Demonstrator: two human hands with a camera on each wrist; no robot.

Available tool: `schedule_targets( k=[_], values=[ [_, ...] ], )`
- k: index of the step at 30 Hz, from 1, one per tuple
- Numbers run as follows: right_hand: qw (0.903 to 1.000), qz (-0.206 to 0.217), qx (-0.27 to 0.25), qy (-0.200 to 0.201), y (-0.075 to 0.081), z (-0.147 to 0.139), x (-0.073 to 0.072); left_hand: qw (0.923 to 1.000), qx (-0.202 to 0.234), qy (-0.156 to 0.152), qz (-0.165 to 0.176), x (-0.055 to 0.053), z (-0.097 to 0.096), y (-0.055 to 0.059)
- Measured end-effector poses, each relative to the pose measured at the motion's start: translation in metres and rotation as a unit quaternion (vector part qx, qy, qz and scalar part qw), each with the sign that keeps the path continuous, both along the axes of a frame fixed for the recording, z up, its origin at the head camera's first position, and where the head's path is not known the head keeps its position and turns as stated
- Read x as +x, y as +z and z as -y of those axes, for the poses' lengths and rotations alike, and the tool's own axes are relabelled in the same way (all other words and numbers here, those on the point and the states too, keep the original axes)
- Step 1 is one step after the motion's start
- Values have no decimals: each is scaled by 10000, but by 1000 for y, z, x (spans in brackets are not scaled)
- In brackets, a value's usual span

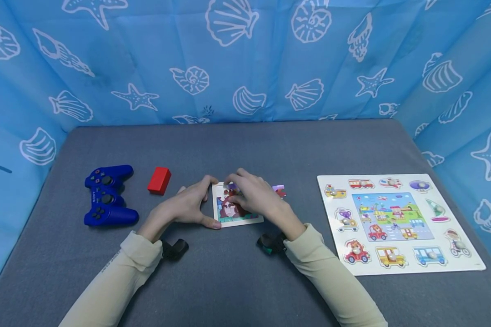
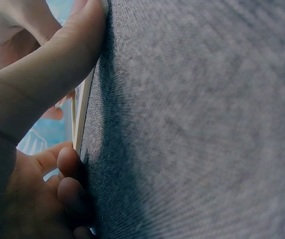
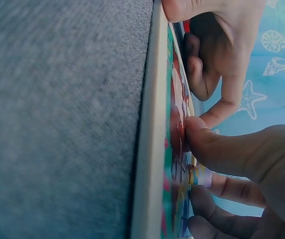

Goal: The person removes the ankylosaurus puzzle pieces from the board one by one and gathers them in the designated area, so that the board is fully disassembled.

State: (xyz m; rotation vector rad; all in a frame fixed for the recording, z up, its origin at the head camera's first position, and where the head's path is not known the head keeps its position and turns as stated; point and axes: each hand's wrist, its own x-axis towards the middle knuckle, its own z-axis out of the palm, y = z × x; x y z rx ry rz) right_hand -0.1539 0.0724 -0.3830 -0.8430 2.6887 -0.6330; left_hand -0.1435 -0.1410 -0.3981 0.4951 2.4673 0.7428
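Observation:
A small jigsaw puzzle in a pale frame (image 1: 241, 223) lies flat at mid-table, its picture showing a brown figure on green. My left hand (image 1: 188, 202) grips the frame's left side, thumb at the near corner and index finger at the far one. Over the picture, my right hand (image 1: 255, 195) pinches a purple and yellow puzzle piece (image 3: 202, 176), tilted up from the picture surface. The right thumb (image 3: 212, 147) rests close to the picture. Another purple and red puzzle piece (image 1: 279, 190) shows just right of the right hand, partly hidden by it.
A red block (image 1: 159, 180) and a blue game controller (image 1: 108, 195) lie on the left. On the right is a large white knob puzzle board (image 1: 331, 245) with vehicle pieces. Blue shell-patterned curtain (image 1: 245, 63) surrounds the grey table (image 1: 229, 281) at back and sides.

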Motion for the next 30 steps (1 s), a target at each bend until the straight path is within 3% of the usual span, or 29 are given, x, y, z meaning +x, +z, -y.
schedule_targets(
  k=[30],
  values=[
    [9996,-235,-100,71,-6,-2,2,10000,54,5,-45,1,0,1]
  ],
)
